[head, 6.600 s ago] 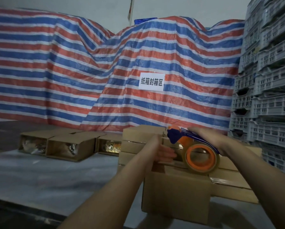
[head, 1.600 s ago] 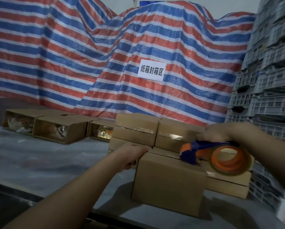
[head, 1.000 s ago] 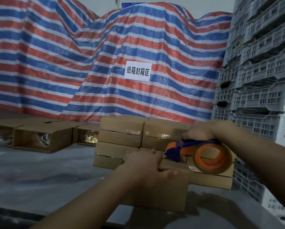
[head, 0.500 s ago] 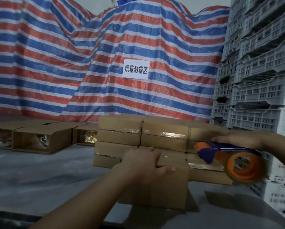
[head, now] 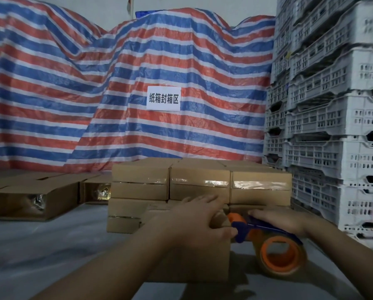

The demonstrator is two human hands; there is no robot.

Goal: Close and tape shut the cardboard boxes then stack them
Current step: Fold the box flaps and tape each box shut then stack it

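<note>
A closed cardboard box (head: pixel 194 265) stands on the table right in front of me. My left hand (head: pixel 194 221) lies on its top with the fingers spread and the thumb over the right edge. My right hand (head: pixel 280 219) grips a blue and orange tape dispenser (head: pixel 274 243), whose head touches the box's right top edge; the orange tape roll hangs beside the box. Behind it stands a two-layer stack of taped boxes (head: pixel 200 182).
Open cardboard boxes (head: pixel 36 200) lie on their sides at the left of the grey table (head: pixel 40 245). Stacked white plastic crates (head: pixel 332 118) rise at the right. A red, white and blue striped tarp (head: pixel 116 83) with a white sign (head: pixel 163 98) hangs behind.
My right hand brought the tape dispenser from out at the right back to the box's right top edge. My left hand stayed pressed on the box top.
</note>
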